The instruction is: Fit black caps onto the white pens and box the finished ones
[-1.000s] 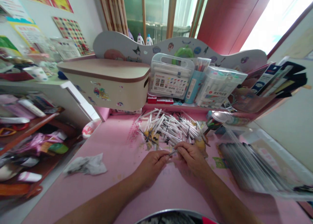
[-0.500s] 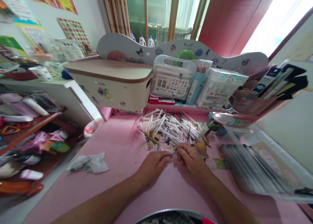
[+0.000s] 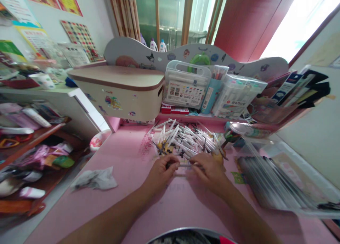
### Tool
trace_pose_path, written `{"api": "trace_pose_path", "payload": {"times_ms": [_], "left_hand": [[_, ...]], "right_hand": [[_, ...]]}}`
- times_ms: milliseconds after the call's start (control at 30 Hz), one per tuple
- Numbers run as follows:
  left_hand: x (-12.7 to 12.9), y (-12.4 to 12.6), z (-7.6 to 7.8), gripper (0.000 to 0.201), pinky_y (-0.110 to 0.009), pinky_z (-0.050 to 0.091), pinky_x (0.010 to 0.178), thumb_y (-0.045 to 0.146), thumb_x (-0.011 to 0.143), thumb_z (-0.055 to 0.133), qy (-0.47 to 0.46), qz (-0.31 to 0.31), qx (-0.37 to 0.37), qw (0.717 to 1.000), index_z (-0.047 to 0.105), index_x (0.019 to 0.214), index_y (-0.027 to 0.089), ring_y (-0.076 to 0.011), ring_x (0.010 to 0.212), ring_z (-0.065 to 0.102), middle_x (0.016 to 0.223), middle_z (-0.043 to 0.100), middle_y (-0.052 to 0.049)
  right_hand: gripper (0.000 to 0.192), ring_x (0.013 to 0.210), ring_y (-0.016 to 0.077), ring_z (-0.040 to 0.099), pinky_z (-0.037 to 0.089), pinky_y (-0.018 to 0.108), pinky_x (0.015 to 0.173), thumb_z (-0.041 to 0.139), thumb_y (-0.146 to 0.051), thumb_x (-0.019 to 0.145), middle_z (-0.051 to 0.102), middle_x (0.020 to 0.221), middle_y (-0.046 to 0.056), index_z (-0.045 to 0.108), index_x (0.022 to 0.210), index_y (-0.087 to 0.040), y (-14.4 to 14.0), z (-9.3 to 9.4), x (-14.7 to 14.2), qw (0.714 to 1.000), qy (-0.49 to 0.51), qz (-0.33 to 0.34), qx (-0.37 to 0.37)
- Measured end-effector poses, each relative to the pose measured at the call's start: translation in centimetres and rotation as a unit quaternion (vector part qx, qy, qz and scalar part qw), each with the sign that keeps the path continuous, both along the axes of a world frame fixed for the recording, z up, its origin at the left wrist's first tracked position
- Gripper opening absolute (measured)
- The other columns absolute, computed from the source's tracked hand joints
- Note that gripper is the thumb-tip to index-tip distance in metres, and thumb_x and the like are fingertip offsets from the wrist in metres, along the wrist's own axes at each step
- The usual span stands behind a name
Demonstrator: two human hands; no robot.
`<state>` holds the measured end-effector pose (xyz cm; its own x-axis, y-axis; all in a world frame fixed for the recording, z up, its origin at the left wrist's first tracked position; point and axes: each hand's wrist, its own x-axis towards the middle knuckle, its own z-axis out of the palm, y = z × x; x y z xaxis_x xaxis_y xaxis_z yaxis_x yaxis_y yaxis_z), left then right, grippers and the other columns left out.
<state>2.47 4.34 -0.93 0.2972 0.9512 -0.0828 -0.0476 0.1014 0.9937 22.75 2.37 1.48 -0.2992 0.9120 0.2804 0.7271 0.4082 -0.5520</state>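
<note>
A heap of white pens (image 3: pixel 186 139) lies on the pink desk (image 3: pixel 127 201) in front of me. My left hand (image 3: pixel 162 172) and my right hand (image 3: pixel 209 173) are at the near edge of the heap. Between them they hold one thin pen part (image 3: pixel 186 165), stretched level from the left fingertips to the right fingertips. Both hands are blurred by motion.
A cream storage box with a brown lid (image 3: pixel 119 89) stands at the back left. Clear marker cases (image 3: pixel 186 82) and a blue pen cup (image 3: pixel 212 89) sit on a raised shelf. A crumpled tissue (image 3: pixel 94 178) lies left. A clear bag of dark pens (image 3: pixel 271 183) lies right.
My hands have drawn a little apart and moved slightly toward the heap, so more of the thin part shows between them.
</note>
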Motion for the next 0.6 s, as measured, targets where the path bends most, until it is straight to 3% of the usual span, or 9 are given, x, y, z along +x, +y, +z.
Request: {"api": "trace_pose_path", "payload": {"times_ms": [100, 233, 433, 600], "left_hand": [[0.0, -0.3, 0.6, 0.01, -0.021, 0.039, 0.057, 0.025, 0.078, 0.069, 0.004, 0.009, 0.027, 1.0, 0.066, 0.082, 0.017, -0.011, 0.062, 0.049, 0.07, 0.057, 0.002], [-0.1, -0.2, 0.6, 0.03, -0.022, 0.045, 0.058, 0.035, 0.083, 0.068, -0.101, 0.081, 0.012, 0.992, 0.06, 0.107, 0.019, -0.0108, 0.062, 0.052, 0.078, 0.061, 0.001], [-0.5, 0.8, -0.6, 0.03, -0.017, 0.036, 0.045, 0.042, 0.089, 0.062, -0.118, 0.125, -0.02, 0.985, 0.057, 0.108, 0.02, -0.008, 0.056, 0.046, 0.078, 0.062, 0.001], [-0.5, 1.0, -1.5, 0.027, -0.017, 0.037, 0.046, 0.04, 0.088, 0.062, -0.099, 0.108, -0.035, 0.989, 0.059, 0.105, 0.02, -0.0069, 0.056, 0.047, 0.079, 0.062, 0.001]], "right_hand": [[0.015, 0.086, 0.0209, 0.055, 0.038, 0.034, 0.08, 0.059, -0.015, 0.09, 0.071, 0.086, 0.005, 0.071, 0.096, -0.021, -0.4, 0.2, -1.1, 0.99, -0.124, 0.026, 0.067], [0.016, 0.085, 0.0205, 0.052, 0.038, 0.034, 0.08, 0.058, -0.016, 0.093, 0.068, 0.086, 0.005, 0.073, 0.095, -0.022, -0.9, 2.5, 0.0, 0.977, -0.166, -0.035, 0.128], [0.03, 0.091, 0.0215, 0.058, 0.044, 0.034, 0.08, 0.048, -0.041, 0.097, 0.061, 0.098, 0.007, 0.072, 0.1, -0.023, -4.1, 8.6, 6.5, 0.948, -0.102, -0.233, 0.191], [0.038, 0.088, 0.0204, 0.063, 0.046, 0.033, 0.078, 0.046, -0.05, 0.092, 0.067, 0.099, 0.009, 0.07, 0.095, -0.021, -6.6, 11.2, 14.0, 0.906, -0.173, -0.345, 0.173]]}}
